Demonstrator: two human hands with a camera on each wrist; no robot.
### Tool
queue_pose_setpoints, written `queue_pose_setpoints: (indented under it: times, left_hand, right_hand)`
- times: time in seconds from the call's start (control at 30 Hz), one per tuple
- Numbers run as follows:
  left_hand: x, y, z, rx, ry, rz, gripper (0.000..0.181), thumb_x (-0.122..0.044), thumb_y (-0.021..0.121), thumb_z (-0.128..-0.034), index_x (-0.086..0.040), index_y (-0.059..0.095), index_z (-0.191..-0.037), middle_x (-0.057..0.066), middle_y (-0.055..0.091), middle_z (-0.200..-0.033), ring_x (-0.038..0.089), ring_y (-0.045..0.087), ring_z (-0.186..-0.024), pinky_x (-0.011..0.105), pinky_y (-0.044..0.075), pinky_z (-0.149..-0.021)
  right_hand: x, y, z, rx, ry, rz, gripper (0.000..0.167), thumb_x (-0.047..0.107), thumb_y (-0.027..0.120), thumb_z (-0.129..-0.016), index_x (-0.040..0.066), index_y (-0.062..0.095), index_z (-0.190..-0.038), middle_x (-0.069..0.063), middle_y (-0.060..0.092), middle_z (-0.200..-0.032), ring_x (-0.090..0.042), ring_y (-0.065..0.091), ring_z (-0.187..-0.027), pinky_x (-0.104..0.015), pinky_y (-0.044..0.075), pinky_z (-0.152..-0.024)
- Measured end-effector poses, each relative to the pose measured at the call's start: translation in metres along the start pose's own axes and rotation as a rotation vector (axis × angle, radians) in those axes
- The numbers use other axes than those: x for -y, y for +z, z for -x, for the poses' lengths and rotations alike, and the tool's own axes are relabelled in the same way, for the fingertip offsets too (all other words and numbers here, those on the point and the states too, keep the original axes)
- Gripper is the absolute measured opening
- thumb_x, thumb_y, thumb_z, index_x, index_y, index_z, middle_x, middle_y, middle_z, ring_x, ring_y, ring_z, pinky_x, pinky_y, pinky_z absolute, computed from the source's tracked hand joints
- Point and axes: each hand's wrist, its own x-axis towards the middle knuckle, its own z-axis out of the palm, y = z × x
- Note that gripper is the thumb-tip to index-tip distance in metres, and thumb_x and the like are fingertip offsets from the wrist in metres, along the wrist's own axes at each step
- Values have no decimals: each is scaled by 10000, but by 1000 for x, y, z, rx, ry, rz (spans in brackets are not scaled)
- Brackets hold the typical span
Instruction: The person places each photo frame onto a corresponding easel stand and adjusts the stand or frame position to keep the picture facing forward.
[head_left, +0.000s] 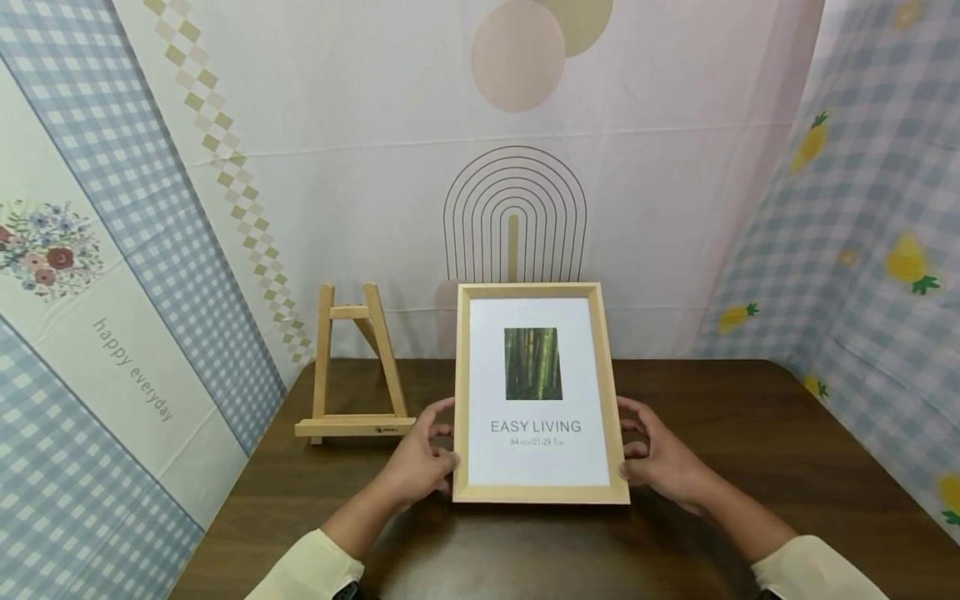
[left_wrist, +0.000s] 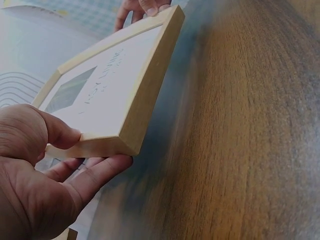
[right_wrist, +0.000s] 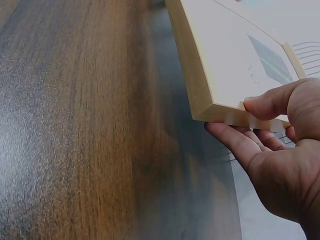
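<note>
A light-wood picture frame (head_left: 537, 454) leans back, its front showing a bamboo picture and the words "EASY LIVING". My left hand (head_left: 420, 454) grips its left side, with the thumb on the front edge and the fingers behind, as the left wrist view also shows. On the opposite side my right hand (head_left: 663, 458) holds the frame the same way; in the right wrist view its thumb lies on the front rim and the fingers sit beneath the back. The lower edge appears raised off the table in both wrist views. A small wooden easel (head_left: 356, 425) stands left of the frame.
The dark brown wooden table (head_left: 720, 417) has rounded back corners. Behind it hangs a pale cloth (head_left: 360, 192) with arches and circles. Checked cloths (head_left: 862, 250) with pineapples hang on the right, and a blue checked one (head_left: 150, 150) hangs on the left.
</note>
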Motion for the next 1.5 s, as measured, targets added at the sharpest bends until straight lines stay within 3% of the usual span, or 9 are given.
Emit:
queue_pose_setpoints:
  times: [0.5,1.5]
  left_hand:
    - [0,1,-2,-28,21,-36,782,71,606,-935,-234,291,-1583,244,458,-1390,209,570,-766,471,561,-533]
    - [0,-2,-3,-80,100,-69,770,100,586,-936,-235,302,-1567,231,501,-1368,268,640,-883,438,548,-531]
  right_hand:
    - [-1,1,-4,-21,-40,42,972,-180,624,-858,140,111,-1619,-321,265,-1498,-400,611,-1097,-488,592,-744]
    - [1,10,-8,-87,-88,79,986,-216,642,-816,127,146,-1596,-320,270,-1489,-415,592,-1112,-450,596,-750]
